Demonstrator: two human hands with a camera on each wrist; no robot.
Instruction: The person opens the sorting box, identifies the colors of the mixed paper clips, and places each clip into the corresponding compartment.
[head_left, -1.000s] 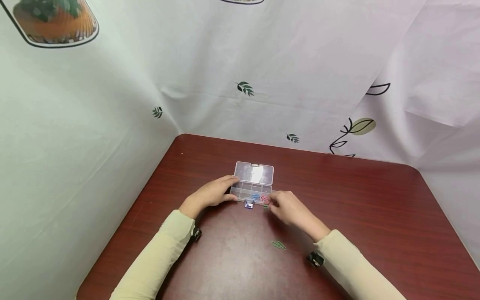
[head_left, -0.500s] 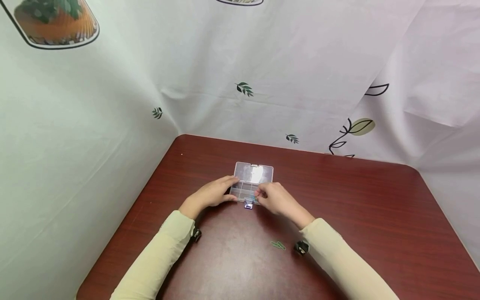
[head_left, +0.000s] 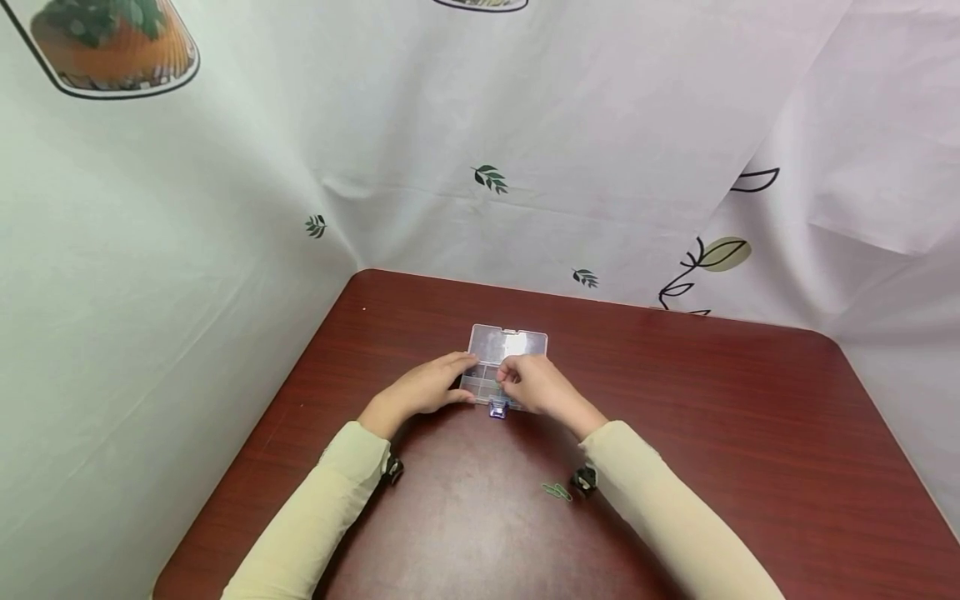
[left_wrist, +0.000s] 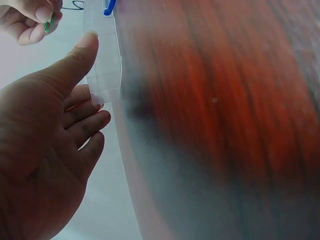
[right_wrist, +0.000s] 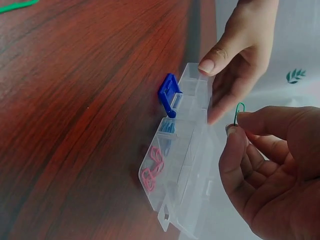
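Note:
A clear plastic compartment box [head_left: 472,387] lies on the table with its lid [head_left: 487,343] folded back. My left hand [head_left: 422,388] holds the box's left end, thumb at the front and fingers behind. Over the compartments, my right hand [head_left: 546,387] pinches a green paper clip [right_wrist: 240,112] between thumb and forefinger. Pink paper clips [right_wrist: 151,174] lie in one front end compartment, with blue paper clips [right_wrist: 168,129] in the one beside it. A blue latch [right_wrist: 170,94] hangs open at the box's front edge.
Several loose green paper clips [head_left: 557,491] lie on the reddish-brown table [head_left: 712,433], nearer the body than the box. White patterned cloth [head_left: 420,167] hangs behind and to the left of the table.
My right hand has moved from the box's right front corner leftward over the compartments, carrying the green paper clip from beside that corner. The left hand and the box have stayed put.

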